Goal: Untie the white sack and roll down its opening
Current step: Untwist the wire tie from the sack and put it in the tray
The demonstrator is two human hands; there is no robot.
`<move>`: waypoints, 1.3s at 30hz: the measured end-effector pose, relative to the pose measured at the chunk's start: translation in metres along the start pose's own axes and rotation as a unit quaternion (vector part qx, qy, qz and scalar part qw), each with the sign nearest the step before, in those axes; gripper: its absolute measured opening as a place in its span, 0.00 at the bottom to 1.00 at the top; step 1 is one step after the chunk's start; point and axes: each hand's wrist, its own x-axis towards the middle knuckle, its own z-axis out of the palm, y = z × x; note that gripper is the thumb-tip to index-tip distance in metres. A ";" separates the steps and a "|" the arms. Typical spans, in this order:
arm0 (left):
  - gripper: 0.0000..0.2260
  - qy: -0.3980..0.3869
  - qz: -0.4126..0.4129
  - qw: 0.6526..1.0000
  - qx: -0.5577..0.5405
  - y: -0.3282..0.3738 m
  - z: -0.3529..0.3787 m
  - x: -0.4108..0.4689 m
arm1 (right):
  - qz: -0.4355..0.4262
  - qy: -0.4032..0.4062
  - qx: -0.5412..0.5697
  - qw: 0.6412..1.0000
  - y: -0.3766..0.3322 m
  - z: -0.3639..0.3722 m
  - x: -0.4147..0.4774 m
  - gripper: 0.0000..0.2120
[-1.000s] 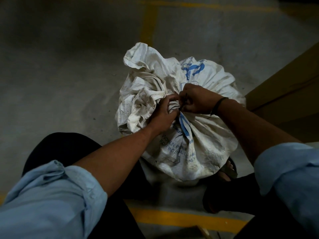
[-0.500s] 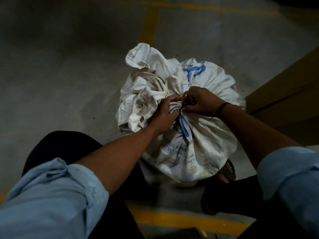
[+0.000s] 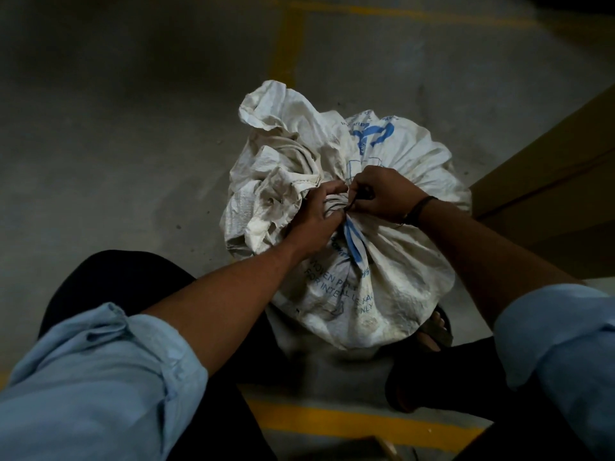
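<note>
Two hands mid-untying: left hand [image 3: 314, 216] grips white sack [image 3: 392, 284] at its neck; right hand [image 3: 382, 194], at three o'clock, pinches dark tie [image 3: 350, 205]; knot needs teasing loose.

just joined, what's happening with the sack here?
A person crouches over a white woven sack on the grey concrete floor. The left hand grips its gathered neck while the right hand pinches the dark cord tied around it. The knot is not yet undone; nothing rolled down.

The sack [image 3: 382, 287] stood on the floor [image 3: 116, 144] between 2 legs [image 3: 126, 281], left hand [image 3: 316, 221] and right hand [image 3: 386, 194] meeting at the tie [image 3: 350, 205] on its neck, a box [image 3: 549, 168] to its right.
</note>
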 end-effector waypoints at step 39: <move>0.20 0.000 0.014 1.000 0.005 -0.007 -0.001 0.002 | 0.114 0.068 0.080 0.988 0.014 0.003 -0.003 0.09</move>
